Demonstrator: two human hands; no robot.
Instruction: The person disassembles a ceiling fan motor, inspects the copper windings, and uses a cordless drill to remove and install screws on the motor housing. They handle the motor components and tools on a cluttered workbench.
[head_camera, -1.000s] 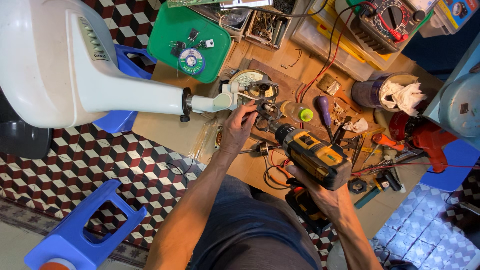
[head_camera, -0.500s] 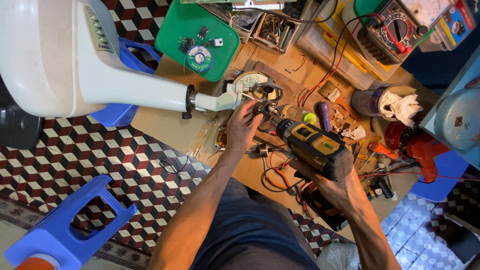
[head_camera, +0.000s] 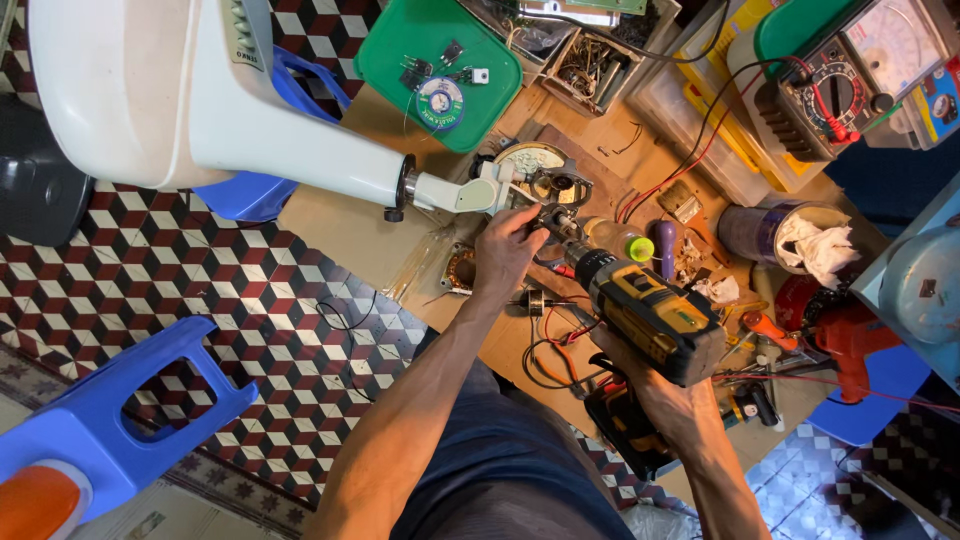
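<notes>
My right hand (head_camera: 668, 398) grips a yellow and black cordless drill (head_camera: 648, 312), its nose pointed up-left at a small metal bracket (head_camera: 556, 188). The bracket sits at the end of a white fan stand neck (head_camera: 330, 165). My left hand (head_camera: 508, 250) pinches the part right at the drill's chuck, fingers closed around it. The big white fan base (head_camera: 130, 90) lies on its side at the upper left.
A green tray (head_camera: 400, 50) with small parts and a solder roll lies behind. A multimeter (head_camera: 850, 70) with red leads sits top right, a red heat gun (head_camera: 850, 335) at right. A purple screwdriver (head_camera: 665, 245), wires and a blue stool (head_camera: 110, 420) surround the cardboard-covered work surface.
The view shifted slightly; the drill and both hands stayed at the bracket, with the drill nose edging closer to it.
</notes>
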